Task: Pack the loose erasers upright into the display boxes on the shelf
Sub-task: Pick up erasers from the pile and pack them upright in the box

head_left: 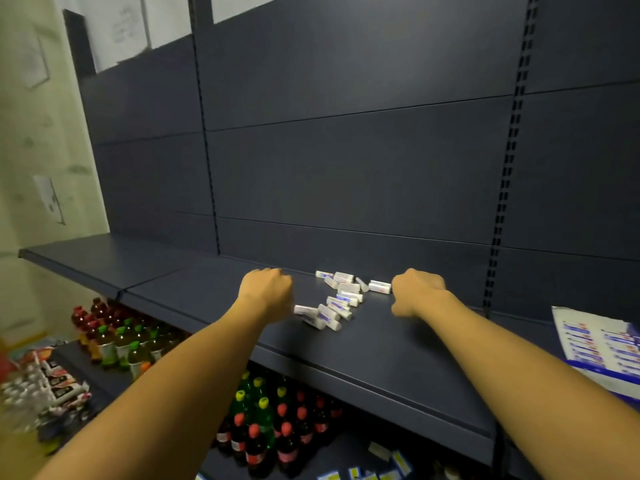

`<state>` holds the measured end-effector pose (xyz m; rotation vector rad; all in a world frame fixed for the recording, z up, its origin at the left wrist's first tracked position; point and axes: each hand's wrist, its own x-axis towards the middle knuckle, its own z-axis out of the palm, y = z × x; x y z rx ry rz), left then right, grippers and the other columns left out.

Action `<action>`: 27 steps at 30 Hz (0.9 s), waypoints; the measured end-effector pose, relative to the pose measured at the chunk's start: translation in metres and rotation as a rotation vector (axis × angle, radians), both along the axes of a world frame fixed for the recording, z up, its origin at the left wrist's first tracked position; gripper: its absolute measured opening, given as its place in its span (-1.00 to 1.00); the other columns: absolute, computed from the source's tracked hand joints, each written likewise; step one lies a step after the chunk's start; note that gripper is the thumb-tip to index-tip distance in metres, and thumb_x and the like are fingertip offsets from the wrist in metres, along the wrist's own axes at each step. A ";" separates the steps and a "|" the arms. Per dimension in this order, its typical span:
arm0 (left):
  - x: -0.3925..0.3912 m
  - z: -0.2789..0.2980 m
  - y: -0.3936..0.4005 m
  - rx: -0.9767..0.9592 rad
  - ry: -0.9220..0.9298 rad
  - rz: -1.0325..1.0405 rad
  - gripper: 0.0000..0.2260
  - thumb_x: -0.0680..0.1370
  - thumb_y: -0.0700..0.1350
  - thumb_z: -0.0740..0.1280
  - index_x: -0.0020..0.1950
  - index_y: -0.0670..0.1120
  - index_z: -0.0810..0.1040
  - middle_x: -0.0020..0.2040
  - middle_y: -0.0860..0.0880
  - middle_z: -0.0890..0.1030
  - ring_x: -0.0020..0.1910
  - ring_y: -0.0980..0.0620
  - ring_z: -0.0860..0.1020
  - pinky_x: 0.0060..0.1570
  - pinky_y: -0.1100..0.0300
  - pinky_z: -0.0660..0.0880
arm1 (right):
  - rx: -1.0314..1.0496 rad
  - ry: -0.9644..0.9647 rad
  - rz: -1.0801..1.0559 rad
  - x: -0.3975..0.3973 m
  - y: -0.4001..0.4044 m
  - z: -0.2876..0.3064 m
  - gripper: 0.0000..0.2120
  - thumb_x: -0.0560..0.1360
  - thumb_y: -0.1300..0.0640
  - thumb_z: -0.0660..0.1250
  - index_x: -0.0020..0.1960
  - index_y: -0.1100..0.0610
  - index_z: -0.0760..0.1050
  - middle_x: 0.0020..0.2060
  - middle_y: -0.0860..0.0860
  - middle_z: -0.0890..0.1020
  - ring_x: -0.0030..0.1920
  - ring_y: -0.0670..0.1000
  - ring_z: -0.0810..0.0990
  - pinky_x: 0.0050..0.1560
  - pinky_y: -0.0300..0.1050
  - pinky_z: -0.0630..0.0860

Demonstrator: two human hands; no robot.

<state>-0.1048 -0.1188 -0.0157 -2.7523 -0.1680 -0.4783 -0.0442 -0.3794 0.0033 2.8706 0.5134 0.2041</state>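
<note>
Loose erasers (337, 299) near the shelf's (381, 344) back edge are being flanked by the left hand (266, 289) and right hand (415, 292), fingers hidden, grasp unclear.

a dark blue metal shelf (363, 344) ran from the left wall across to the right edge, backed by matching dark panels. a loose pile of small white erasers (337, 299) with blue and red printing lay on their sides near the back of the shelf, some touching or overlapping, pointing in different directions. a left hand (266, 289) rested on the shelf just left of the pile, and a right hand (417, 292) just right of it, touching the rightmost eraser. a blue and white display box (602, 344) sat at the far right.
</note>
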 end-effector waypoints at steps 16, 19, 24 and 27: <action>0.094 -0.020 0.072 -0.213 0.034 -0.049 -0.86 0.58 -0.07 0.25 -0.15 -0.07 0.48 -0.14 -0.04 0.53 -0.20 -0.10 0.55 -0.28 0.10 0.45 | 0.067 -0.050 0.020 0.067 0.094 0.000 -0.87 0.48 0.13 0.27 0.01 0.09 0.51 -0.13 0.02 0.51 -0.15 0.08 0.52 -0.18 -0.12 0.44; 0.122 -0.024 0.077 -0.184 0.068 -0.068 -0.90 0.58 -0.13 0.26 -0.08 -0.11 0.54 -0.07 -0.08 0.59 -0.14 -0.12 0.58 -0.18 0.04 0.58 | 0.087 -0.038 0.025 0.090 0.103 -0.004 -0.86 0.50 0.12 0.29 0.04 0.10 0.53 -0.19 0.00 0.51 -0.17 0.05 0.54 -0.22 -0.12 0.45; 0.176 -0.029 0.081 -0.157 0.095 -0.138 -0.81 0.58 -0.19 0.32 0.17 -0.08 0.61 0.13 -0.08 0.61 0.03 -0.14 0.60 0.02 -0.03 0.61 | 0.123 -0.045 0.018 0.125 0.103 0.000 -0.84 0.51 0.13 0.29 0.07 0.11 0.53 -0.12 0.02 0.54 -0.18 0.06 0.52 -0.26 -0.13 0.41; 0.202 -0.033 0.074 -0.136 0.104 -0.191 -0.76 0.59 -0.20 0.32 0.24 -0.06 0.61 0.19 -0.08 0.59 0.09 -0.14 0.59 0.07 -0.04 0.60 | 0.160 -0.018 -0.007 0.136 0.096 0.002 -0.82 0.49 0.17 0.29 0.08 0.11 0.52 -0.03 0.05 0.58 -0.13 0.08 0.55 -0.22 -0.11 0.45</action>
